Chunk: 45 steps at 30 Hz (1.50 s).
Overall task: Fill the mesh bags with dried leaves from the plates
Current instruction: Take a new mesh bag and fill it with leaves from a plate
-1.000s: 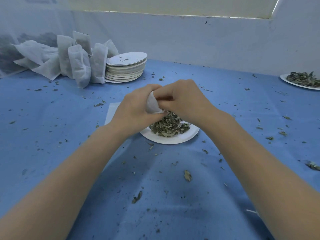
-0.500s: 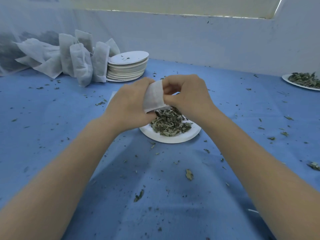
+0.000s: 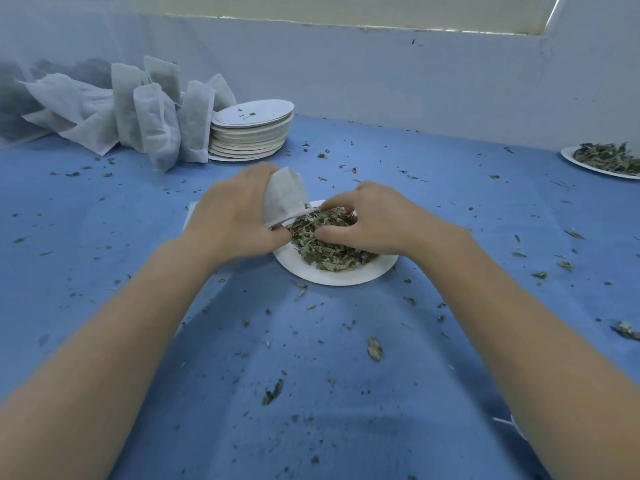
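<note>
Since half a second earlier, the right hand (image 3: 374,220) had left the mesh bag (image 3: 284,199) and dropped onto the dried leaves (image 3: 329,244), fingers curled into the pile on the near plate (image 3: 332,277). That bag stood between the hands at the plate's left rim, long axis tilted, its top pointing up and far. Only the left hand (image 3: 235,216) gripped it, closed around its left side.

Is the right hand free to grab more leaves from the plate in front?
Probably yes. The right hand already rests on the dried leaves with fingers curled into the pile, and the mesh bag in the left hand sits off to the side.
</note>
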Motion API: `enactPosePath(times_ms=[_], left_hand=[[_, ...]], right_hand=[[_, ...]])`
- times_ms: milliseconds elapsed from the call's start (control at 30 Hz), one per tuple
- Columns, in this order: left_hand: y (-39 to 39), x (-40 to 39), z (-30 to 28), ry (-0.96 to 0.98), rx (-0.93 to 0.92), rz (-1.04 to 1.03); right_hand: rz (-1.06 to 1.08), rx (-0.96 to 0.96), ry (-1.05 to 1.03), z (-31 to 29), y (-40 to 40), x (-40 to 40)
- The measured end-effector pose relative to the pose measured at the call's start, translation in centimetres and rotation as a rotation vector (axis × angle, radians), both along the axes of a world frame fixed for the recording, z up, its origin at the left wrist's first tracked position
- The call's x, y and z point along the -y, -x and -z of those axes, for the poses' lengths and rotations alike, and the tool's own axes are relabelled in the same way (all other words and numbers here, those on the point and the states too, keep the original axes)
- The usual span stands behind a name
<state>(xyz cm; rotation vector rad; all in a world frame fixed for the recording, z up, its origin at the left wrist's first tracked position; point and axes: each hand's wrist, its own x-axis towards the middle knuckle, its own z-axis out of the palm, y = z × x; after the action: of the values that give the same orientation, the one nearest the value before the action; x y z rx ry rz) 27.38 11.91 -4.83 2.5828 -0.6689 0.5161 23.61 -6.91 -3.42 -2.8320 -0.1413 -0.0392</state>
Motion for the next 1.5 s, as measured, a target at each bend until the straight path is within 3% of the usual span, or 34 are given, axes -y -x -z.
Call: enactPosePath(times_ms=[133,300,433,567,667,1033,1333,1400,1500], left_hand=[[0.0,0.0,0.1,-0.019,0.001,0.012],[-0.2,-0.1,0.3,-0.019,0.012,0.017],[-0.3,-0.1,0.4,-0.013,0.025,0.022],[-0.3,-0.1,0.4,-0.016,0.024,0.019],[-0.3,-0.2,0.4,-0.018,0.025,0.016],[-0.6,-0.5,0.6,-0.044,-0.011,0.009],[0.0,0.6,0.7,-0.083,0.094,0.086],[0.3,1.1,0.8,-0.06,0.087,0.101],[0.5,1.3,0.8,0.007,0.048,0.087]], right_hand=[[-0.037,0.136,0.043,0.2,-0.2,-0.3],[-0.056,0.15,0.077,0.1,-0.3,-0.5],[-0.003,0.085,-0.088,0.3,-0.1,-0.9],[-0.035,0.107,0.047,0.4,0.0,-1.4],[-0.052,0.203,0.037,-0.1,0.0,-1.2],[0.007,0.283,-0.193,-2.9,0.6,1.1],[-0.165,0.362,0.153,-3.0,0.9,-2.0],[-0.166,0.366,0.107,-2.6,0.9,-2.5],[-0.173,0.251,-0.173,-2.8,1.3,-2.3]])
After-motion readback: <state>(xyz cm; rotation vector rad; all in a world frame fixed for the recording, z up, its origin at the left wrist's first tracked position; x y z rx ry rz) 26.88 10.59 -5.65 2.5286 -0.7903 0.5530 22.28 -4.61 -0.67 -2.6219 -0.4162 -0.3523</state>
